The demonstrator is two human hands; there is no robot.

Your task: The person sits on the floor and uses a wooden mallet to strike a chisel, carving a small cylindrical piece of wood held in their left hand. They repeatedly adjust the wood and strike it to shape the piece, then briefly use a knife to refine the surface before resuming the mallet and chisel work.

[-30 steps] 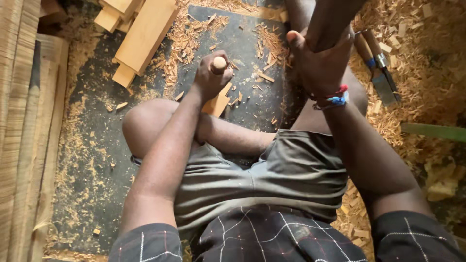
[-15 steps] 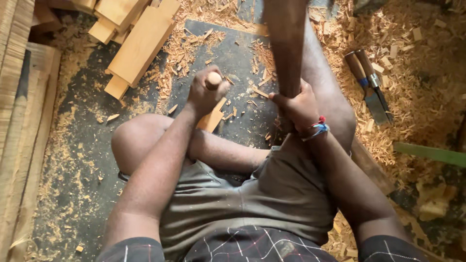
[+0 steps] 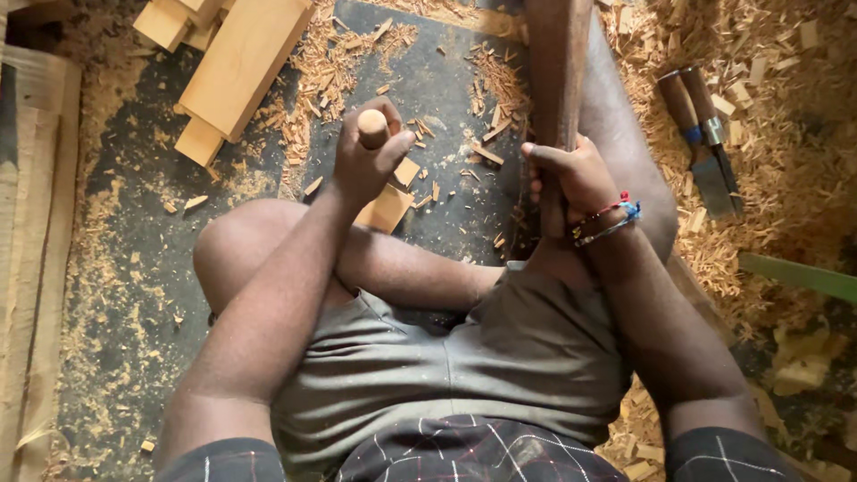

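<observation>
I sit on the ground with my knees bent. My left hand [image 3: 364, 161] is closed around a chisel's pale round wooden handle [image 3: 372, 128], held upright over a small light wood block [image 3: 387, 207] on the dark mat [image 3: 161, 250]. My right hand [image 3: 571, 174], with bead bracelets on the wrist, grips the lower part of a long dark wooden mallet [image 3: 558, 71] that rises past the top edge of the view, beside my right leg.
Light timber blocks [image 3: 241, 62] lie at the top left. Two chisels with dark handles [image 3: 701, 134] rest on the shavings at the right. Wood chips cover the ground. A green strip [image 3: 799, 277] sits at the right edge, planks [image 3: 36, 223] along the left.
My right hand has dropped from raised to lower beside my leg, with the dark mallet still in it. My left hand stays on the chisel over the block.
</observation>
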